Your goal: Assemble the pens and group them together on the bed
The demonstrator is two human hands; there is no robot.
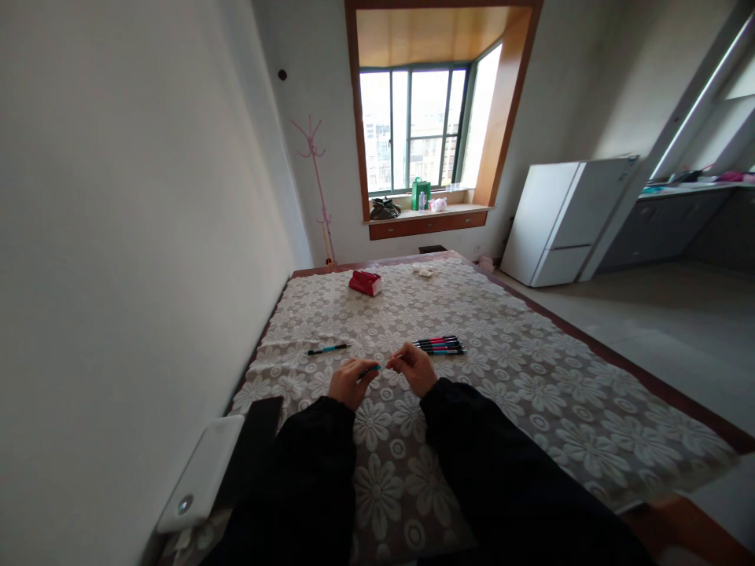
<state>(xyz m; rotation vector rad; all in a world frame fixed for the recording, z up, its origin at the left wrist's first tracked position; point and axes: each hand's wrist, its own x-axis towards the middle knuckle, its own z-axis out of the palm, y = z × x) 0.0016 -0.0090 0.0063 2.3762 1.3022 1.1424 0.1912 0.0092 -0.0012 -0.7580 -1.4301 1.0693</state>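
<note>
My left hand [350, 382] and my right hand [416, 368] meet over the flowered cloth [531, 377], both gripping one thin teal pen [373, 368] between their fingertips. Its part by the right hand is too small to make out. Just beyond my right hand lies a small bunch of pens [440, 344] with red, black and teal barrels, side by side. A single teal and black pen [328, 349] lies apart on the cloth, to the left of my left hand.
A red and white packet [365, 282] and a small white object [424, 270] lie at the far end. A white device [201, 475] and a black flat object [252, 444] sit near left by the wall. A white fridge [566, 220] stands right.
</note>
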